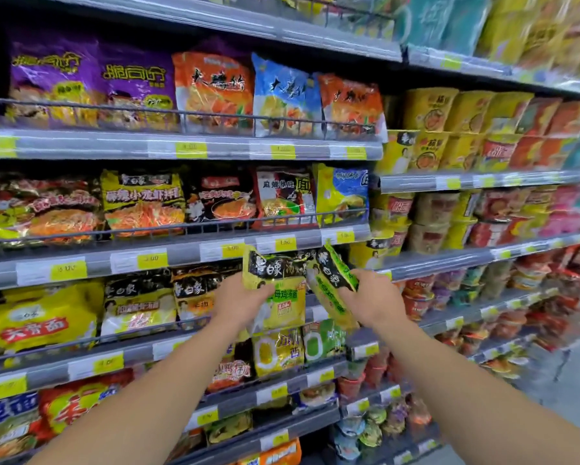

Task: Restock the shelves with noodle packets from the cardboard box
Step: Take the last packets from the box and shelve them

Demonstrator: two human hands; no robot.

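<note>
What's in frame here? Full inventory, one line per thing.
yellow packet: one, yellow with black top, held up at the third shelf
green packet: one, green and black, just right of the yellow one
purple packets: two facings, purple, upper shelf, left
orange and blue packets: three facings, upper shelf, centre
cup noodles: many, mostly yellow and red, right bay
price tags: many, yellow, along the shelf rails
shelves: several tiers, grey metal, wire front rails
left hand: grips the yellow packet
right hand: grips the green packet
</note>
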